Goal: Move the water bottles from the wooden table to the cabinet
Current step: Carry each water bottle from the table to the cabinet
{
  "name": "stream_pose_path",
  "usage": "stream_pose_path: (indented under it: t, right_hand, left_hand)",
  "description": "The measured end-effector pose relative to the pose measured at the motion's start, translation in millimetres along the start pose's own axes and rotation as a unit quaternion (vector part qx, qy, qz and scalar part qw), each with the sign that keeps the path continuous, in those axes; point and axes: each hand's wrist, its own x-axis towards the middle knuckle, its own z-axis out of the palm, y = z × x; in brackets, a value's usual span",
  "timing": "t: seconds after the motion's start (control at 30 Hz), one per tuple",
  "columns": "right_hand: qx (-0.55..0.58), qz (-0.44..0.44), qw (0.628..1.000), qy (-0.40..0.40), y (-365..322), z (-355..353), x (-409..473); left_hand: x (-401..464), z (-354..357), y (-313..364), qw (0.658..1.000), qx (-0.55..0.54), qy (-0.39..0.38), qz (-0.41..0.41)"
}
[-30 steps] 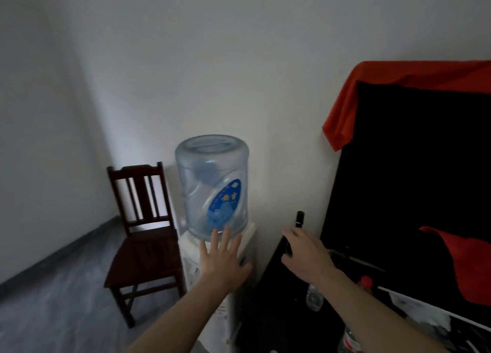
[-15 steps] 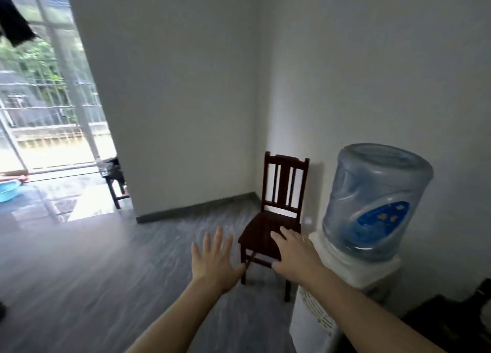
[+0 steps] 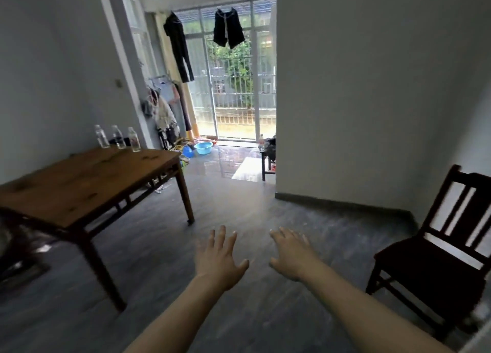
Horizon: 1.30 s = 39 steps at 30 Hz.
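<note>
A brown wooden table (image 3: 87, 182) stands at the left. Three clear water bottles stand upright in a row at its far edge: the left bottle (image 3: 101, 136), the middle bottle (image 3: 118, 137) and the right bottle (image 3: 134, 139). My left hand (image 3: 219, 259) and my right hand (image 3: 292, 254) are stretched out low in the middle of the view, over the dark floor, fingers spread and holding nothing. Both hands are well short of the table and the bottles. The cabinet is out of view.
A dark wooden chair (image 3: 438, 262) stands at the right by the wall. Beyond the table, a balcony doorway holds hanging clothes (image 3: 228, 30), a blue basin (image 3: 203, 148) and a small dark stool (image 3: 268, 153). A white wall corner (image 3: 276, 113) juts out at centre right.
The view has swung left, away from the water dispenser and black cabinet, past the chair, to the wooden table with the bottles. My right hand left the cabinet top; both hands stay open.
</note>
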Motion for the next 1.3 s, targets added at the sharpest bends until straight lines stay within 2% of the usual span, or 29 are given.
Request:
stream_pose_path:
  t: [0.27, 0.53, 0.77, 0.9, 1.07, 1.3]
  right_hand:
    - [-0.014, -0.117, 0.993, 0.000, -152.3, 9.6, 62.8]
    - [-0.028, -0.150, 0.988, -0.004, -236.8, 21.2, 106.6]
    - [0.003, -0.124, 0.992, -0.020, -236.3, 17.8, 157.1]
    - [-0.002, -0.119, 0.993, -0.012, -233.7, 10.7, 198.8]
    - [-0.002, -0.117, 0.993, -0.027, -219.1, 12.0, 259.9]
    - [-0.004, -0.101, 0.994, -0.032, -169.4, 0.5, 379.2]
  left_hand:
    - [-6.3, -19.4, -152.9, 0.990, -0.029, 0.039, -0.130]
    - [16.3, -37.1, -233.0, 0.988, -0.004, 0.021, -0.150]
    - [55.7, -49.7, -260.1, 0.990, -0.012, -0.015, -0.137]
    - [98.5, -56.5, -266.7, 0.991, -0.010, -0.009, -0.130]
    - [164.2, -53.3, -259.8, 0.993, -0.009, -0.018, -0.115]
    - [298.9, -71.6, -232.5, 0.995, -0.008, -0.005, -0.097]
